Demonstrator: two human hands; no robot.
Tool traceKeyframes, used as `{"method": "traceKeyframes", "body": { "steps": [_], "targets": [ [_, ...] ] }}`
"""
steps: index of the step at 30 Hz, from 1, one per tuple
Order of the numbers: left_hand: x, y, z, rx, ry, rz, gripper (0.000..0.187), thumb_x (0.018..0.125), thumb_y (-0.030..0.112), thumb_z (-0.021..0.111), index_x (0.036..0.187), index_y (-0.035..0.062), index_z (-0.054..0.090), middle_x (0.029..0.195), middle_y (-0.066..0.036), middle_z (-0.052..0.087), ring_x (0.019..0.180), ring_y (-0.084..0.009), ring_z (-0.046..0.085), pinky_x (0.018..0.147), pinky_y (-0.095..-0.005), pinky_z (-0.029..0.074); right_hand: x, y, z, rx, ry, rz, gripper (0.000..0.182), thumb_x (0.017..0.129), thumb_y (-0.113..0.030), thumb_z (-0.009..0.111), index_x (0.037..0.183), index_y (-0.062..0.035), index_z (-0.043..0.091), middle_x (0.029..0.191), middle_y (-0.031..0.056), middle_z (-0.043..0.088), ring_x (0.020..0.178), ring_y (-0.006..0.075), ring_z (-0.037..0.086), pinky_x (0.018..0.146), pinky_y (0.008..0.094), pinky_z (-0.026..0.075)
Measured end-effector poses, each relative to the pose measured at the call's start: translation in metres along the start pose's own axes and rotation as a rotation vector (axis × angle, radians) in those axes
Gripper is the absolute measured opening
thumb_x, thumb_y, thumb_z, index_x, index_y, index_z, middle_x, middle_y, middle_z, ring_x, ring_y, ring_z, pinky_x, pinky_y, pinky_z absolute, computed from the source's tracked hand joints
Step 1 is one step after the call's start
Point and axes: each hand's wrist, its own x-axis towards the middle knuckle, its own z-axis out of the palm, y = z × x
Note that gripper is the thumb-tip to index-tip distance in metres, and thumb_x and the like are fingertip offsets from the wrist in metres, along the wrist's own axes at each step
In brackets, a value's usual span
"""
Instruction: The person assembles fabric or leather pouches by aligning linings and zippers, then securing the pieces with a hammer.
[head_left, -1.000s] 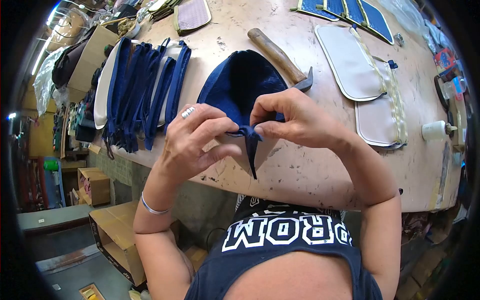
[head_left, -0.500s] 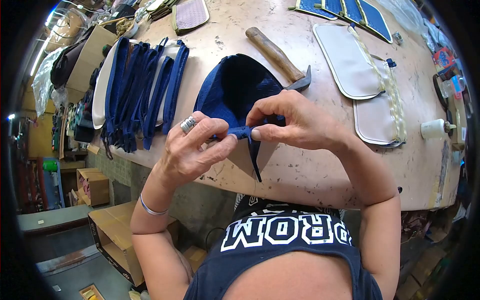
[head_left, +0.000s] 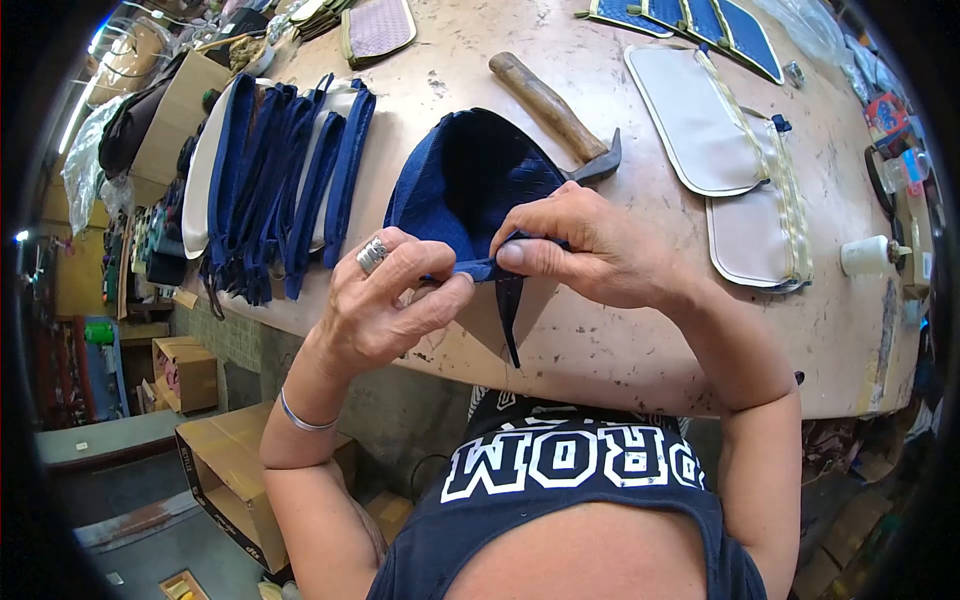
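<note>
A dark blue woven pouch (head_left: pixel 430 185) stands with its mouth spread wide at the middle of the work table. My left hand (head_left: pixel 385 295), with a ring on one finger, pinches the pouch's near edge from the left. From the right, my right hand (head_left: pixel 590 245) grips the same edge between thumb and index finger, a short way from the left fingertips. Between the two hands a blue strip (head_left: pixel 478 269) shows along the edge. A narrow dark blue tail (head_left: pixel 509 315) hangs below it over the table.
A hammer (head_left: pixel 550 105) lies behind the pouch. Blue zipper strips (head_left: pixel 265 190) are heaped over pale pieces at left. Pale panels with zippers (head_left: pixel 695 120) and a white bottle (head_left: pixel 865 256) are at right. The table's near edge (head_left: pixel 600 400) runs before my body.
My right thumb has moved slightly up and left along the pouch's edge. The strip between my hands has tilted a little, and the hanging tail has shifted slightly.
</note>
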Motion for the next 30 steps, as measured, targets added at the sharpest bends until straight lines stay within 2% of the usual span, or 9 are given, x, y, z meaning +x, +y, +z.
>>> {"method": "traceKeyframes", "body": {
  "steps": [4, 7, 10, 13, 16, 20, 21, 25, 30],
  "targets": [
    [-0.001, 0.000, 0.001, 0.009, 0.008, 0.000, 0.026, 0.054, 0.007, 0.067, 0.079, 0.0080, 0.062, 0.078, -0.004, 0.052, 0.060, -0.0143, 0.051, 0.050, -0.0248, 0.043, -0.002, 0.002, 0.004, -0.032, 0.049, -0.005, 0.023, 0.085, -0.023, 0.058, 0.089, 0.0000, 0.061, 0.059, 0.0067, 0.055, 0.055, 0.0168, 0.049, 0.053, 0.0285, 0.039],
    [-0.002, 0.000, 0.003, 0.015, 0.015, 0.007, 0.026, 0.054, 0.007, 0.067, 0.080, 0.0082, 0.062, 0.078, -0.003, 0.052, 0.060, -0.0142, 0.050, 0.050, -0.0249, 0.043, -0.002, -0.003, 0.000, 0.104, -0.048, 0.098, 0.018, 0.084, -0.017, 0.059, 0.088, -0.0008, 0.061, 0.060, 0.0065, 0.054, 0.060, 0.0173, 0.051, 0.058, 0.0299, 0.039],
    [-0.002, 0.001, 0.003, 0.012, 0.010, 0.010, 0.026, 0.054, 0.007, 0.067, 0.080, 0.0081, 0.062, 0.078, -0.003, 0.052, 0.061, -0.0146, 0.050, 0.050, -0.0249, 0.043, -0.003, -0.008, 0.000, 0.084, -0.063, 0.144, 0.011, 0.080, -0.010, 0.060, 0.089, -0.0025, 0.060, 0.067, 0.0057, 0.055, 0.069, 0.0186, 0.052, 0.068, 0.0318, 0.038],
    [0.000, 0.000, 0.002, 0.035, -0.014, 0.022, 0.025, 0.057, 0.007, 0.069, 0.081, 0.0081, 0.061, 0.078, -0.003, 0.052, 0.062, -0.0149, 0.052, 0.050, -0.0251, 0.043, -0.008, -0.001, 0.006, -0.322, 0.074, -0.165, 0.013, 0.076, -0.006, 0.061, 0.088, -0.0047, 0.057, 0.076, 0.0056, 0.056, 0.077, 0.0207, 0.053, 0.076, 0.0336, 0.034],
    [0.001, 0.002, -0.003, 0.061, -0.073, -0.014, 0.025, 0.061, 0.008, 0.070, 0.084, 0.0087, 0.059, 0.079, -0.003, 0.055, 0.065, -0.0149, 0.055, 0.056, -0.0271, 0.045, -0.009, -0.001, 0.008, -0.356, 0.102, -0.157, 0.010, 0.077, -0.010, 0.058, 0.085, -0.0038, 0.057, 0.078, 0.0094, 0.060, 0.079, 0.0232, 0.055, 0.083, 0.0353, 0.032],
    [0.005, 0.004, -0.010, 0.013, -0.147, -0.127, 0.025, 0.066, 0.010, 0.071, 0.087, 0.0113, 0.057, 0.082, -0.001, 0.058, 0.067, -0.0136, 0.058, 0.069, -0.0316, 0.046, -0.013, -0.002, 0.007, -0.375, 0.109, -0.147, 0.012, 0.075, -0.010, 0.060, 0.085, -0.0034, 0.057, 0.079, 0.0100, 0.060, 0.078, 0.0236, 0.056, 0.079, 0.0359, 0.035],
    [0.000, 0.003, -0.008, 0.014, -0.155, -0.176, 0.026, 0.063, 0.008, 0.071, 0.086, 0.0123, 0.058, 0.083, -0.001, 0.060, 0.069, -0.0145, 0.059, 0.076, -0.0338, 0.044, -0.014, -0.002, 0.006, -0.375, 0.108, -0.147, 0.013, 0.075, -0.010, 0.060, 0.085, -0.0032, 0.057, 0.080, 0.0103, 0.060, 0.079, 0.0240, 0.056, 0.079, 0.0363, 0.036],
    [-0.003, 0.002, -0.004, 0.047, -0.220, -0.081, 0.022, 0.064, 0.007, 0.066, 0.084, 0.0104, 0.057, 0.088, -0.002, 0.062, 0.069, -0.0161, 0.059, 0.073, -0.0313, 0.044, -0.015, 0.003, 0.011, -0.372, 0.178, -0.219, 0.020, 0.066, 0.000, 0.064, 0.084, -0.0038, 0.055, 0.077, 0.0092, 0.055, 0.074, 0.0262, 0.054, 0.067, 0.0346, 0.040],
    [0.020, 0.008, -0.020, -0.409, -0.248, -0.513, 0.010, 0.075, 0.010, 0.062, 0.084, 0.0059, 0.060, 0.083, -0.006, 0.064, 0.068, -0.0190, 0.060, 0.067, -0.0289, 0.045, -0.015, -0.003, 0.012, -0.402, 0.115, -0.191, 0.015, 0.074, -0.010, 0.061, 0.085, -0.0017, 0.057, 0.080, 0.0129, 0.059, 0.079, 0.0261, 0.056, 0.072, 0.0368, 0.042]
  ]
}}
